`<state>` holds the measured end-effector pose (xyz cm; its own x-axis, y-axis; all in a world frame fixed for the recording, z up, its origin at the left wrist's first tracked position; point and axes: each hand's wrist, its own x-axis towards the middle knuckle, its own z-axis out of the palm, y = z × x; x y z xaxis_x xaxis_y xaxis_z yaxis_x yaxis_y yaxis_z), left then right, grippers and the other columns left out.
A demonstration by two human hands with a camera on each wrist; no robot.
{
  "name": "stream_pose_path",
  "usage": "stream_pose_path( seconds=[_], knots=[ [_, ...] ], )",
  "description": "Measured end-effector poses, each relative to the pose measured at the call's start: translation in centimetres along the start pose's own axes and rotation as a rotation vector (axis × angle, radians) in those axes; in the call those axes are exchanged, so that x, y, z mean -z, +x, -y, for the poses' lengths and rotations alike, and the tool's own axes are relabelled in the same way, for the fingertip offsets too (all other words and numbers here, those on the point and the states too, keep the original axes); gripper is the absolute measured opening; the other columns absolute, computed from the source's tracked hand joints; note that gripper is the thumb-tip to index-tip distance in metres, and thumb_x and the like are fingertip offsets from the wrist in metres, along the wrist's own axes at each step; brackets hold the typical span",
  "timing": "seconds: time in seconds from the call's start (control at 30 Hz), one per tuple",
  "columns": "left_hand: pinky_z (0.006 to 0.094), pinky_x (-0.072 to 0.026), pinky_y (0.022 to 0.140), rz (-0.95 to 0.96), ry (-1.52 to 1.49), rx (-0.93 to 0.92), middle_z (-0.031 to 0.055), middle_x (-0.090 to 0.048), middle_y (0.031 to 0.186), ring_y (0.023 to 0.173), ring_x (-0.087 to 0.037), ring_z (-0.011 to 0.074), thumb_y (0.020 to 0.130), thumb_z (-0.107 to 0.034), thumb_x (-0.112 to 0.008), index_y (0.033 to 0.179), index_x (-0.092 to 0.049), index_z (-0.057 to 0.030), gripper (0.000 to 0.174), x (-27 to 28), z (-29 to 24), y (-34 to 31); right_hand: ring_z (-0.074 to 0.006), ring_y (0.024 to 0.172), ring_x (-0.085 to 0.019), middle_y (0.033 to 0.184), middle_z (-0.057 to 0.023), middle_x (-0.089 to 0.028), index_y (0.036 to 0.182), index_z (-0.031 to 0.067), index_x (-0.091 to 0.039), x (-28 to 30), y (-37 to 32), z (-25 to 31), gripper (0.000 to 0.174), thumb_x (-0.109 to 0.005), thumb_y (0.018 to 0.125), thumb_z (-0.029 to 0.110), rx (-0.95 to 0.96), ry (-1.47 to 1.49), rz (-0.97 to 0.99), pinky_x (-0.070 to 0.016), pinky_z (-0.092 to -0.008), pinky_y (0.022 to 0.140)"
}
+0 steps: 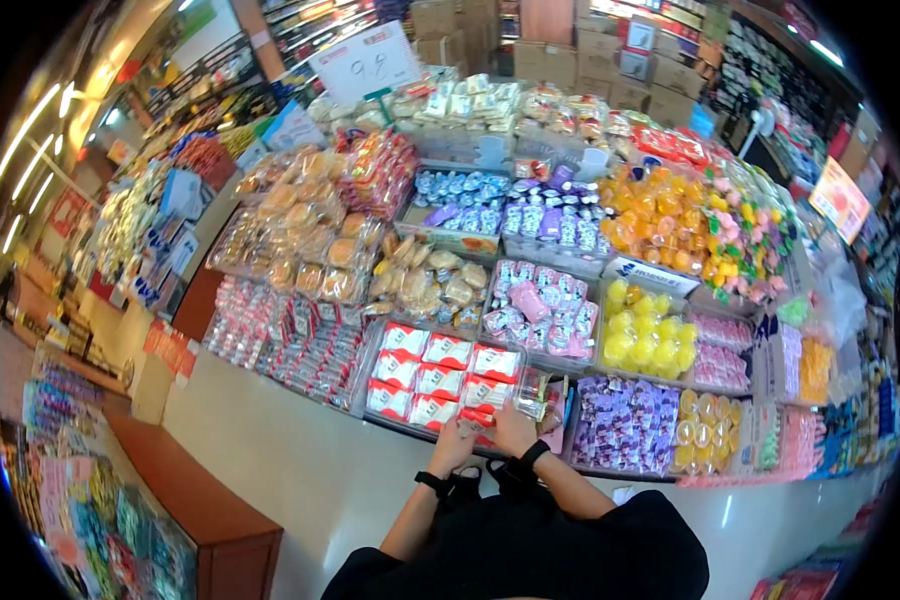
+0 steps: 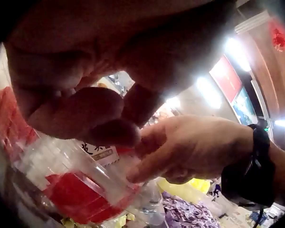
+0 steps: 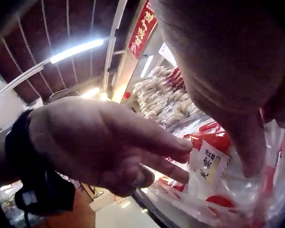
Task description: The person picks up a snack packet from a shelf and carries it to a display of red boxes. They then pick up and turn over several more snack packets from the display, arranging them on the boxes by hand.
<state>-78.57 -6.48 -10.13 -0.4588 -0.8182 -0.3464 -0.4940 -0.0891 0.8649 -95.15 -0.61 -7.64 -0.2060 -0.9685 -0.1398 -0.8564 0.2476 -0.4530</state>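
Note:
Red-and-white packets (image 1: 438,380) in clear wrapping lie in rows in a bin at the front of the display. Both hands are at the front right part of this bin. My left hand (image 1: 453,447) reaches over the front edge, its extended fingertips beside a packet's white label (image 3: 210,164) in the right wrist view. My right hand (image 1: 513,430) is close beside it, fingers pointing down at the wrapping; one finger (image 3: 251,154) lies straight against the clear plastic. In the left wrist view, a red packet (image 2: 83,197) shows below both hands. Each wrist wears a black band.
Purple packets (image 1: 625,425) fill the bin to the right, with yellow round packs (image 1: 648,330) behind. Small silver-and-pink packs (image 1: 290,335) lie left. Wrapped buns (image 1: 305,220) are piled behind them. A brown counter (image 1: 195,480) stands across the aisle at left.

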Motion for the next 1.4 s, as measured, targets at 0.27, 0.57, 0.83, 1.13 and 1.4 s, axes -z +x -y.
stream_pose_path(
  seconds=[0.27, 0.57, 0.83, 1.13, 1.4],
  knots=[
    [0.0415, -0.0472, 0.084, 0.106, 0.159, -0.218, 0.0227, -0.057, 0.107, 0.098, -0.057, 0.0346, 0.075, -0.028, -0.076, 0.113, -0.055, 0.0053, 0.055, 3.8, -2.7, -1.0, -0.0367, 0.089, -0.063, 0.090, -0.0169, -0.066, 0.097, 0.0039, -0.063, 2.4, -3.5, 2.9, 0.022, -0.066, 0.079, 0.017, -0.172, 0.377, -0.208, -0.0490, -0.0460, 0.074],
    [0.0302, -0.0483, 0.073, 0.558, -0.129, -0.340, 0.0081, -0.065, 0.095, 0.083, -0.059, 0.0133, 0.082, -0.022, -0.074, 0.108, -0.058, 0.0017, 0.038, 5.4, -11.6, -3.1, -0.0043, 0.056, -0.047, 0.067, 0.0041, -0.052, 0.109, 0.0035, -0.062, 7.4, -11.7, 5.5, 0.028, -0.072, 0.084, 0.012, -0.311, 1.158, -0.470, -0.0395, -0.0217, 0.051],
    [0.0256, -0.0477, 0.074, 0.837, -0.335, -0.274, 0.0021, -0.068, 0.095, 0.084, -0.060, 0.0083, 0.092, -0.016, -0.063, 0.104, -0.066, 0.0005, 0.020, -3.2, -15.0, -9.2, -0.0040, 0.077, -0.058, 0.087, -0.0001, -0.065, 0.100, 0.0028, -0.064, 8.3, -21.3, 3.2, 0.018, -0.071, 0.087, 0.011, -0.297, 1.486, -0.699, -0.0452, -0.0204, 0.063],
    [0.0233, -0.0469, 0.062, 0.998, -0.393, -0.234, -0.0013, -0.065, 0.088, 0.071, -0.060, 0.0076, 0.091, -0.017, -0.063, 0.103, -0.064, -0.0049, 0.017, -17.7, -15.3, -21.3, -0.0054, 0.062, -0.043, 0.070, 0.0053, -0.055, 0.104, 0.0039, -0.068, 10.1, -39.4, -1.1, 0.036, -0.060, 0.094, 0.037, -0.403, 1.077, -0.841, -0.0377, -0.0275, 0.053],
    [0.0236, -0.0484, 0.064, 1.523, -0.057, -0.240, 0.0000, -0.065, 0.088, 0.074, -0.060, 0.0069, 0.092, -0.012, -0.061, 0.106, -0.064, -0.0007, 0.019, -28.1, -15.1, -29.8, -0.0068, 0.074, -0.053, 0.081, -0.0018, -0.065, 0.102, 0.0023, -0.069, 7.1, -54.0, -2.9, 0.035, -0.059, 0.095, 0.035, -0.593, 1.097, -1.073, -0.0456, -0.0287, 0.064]
  ],
)
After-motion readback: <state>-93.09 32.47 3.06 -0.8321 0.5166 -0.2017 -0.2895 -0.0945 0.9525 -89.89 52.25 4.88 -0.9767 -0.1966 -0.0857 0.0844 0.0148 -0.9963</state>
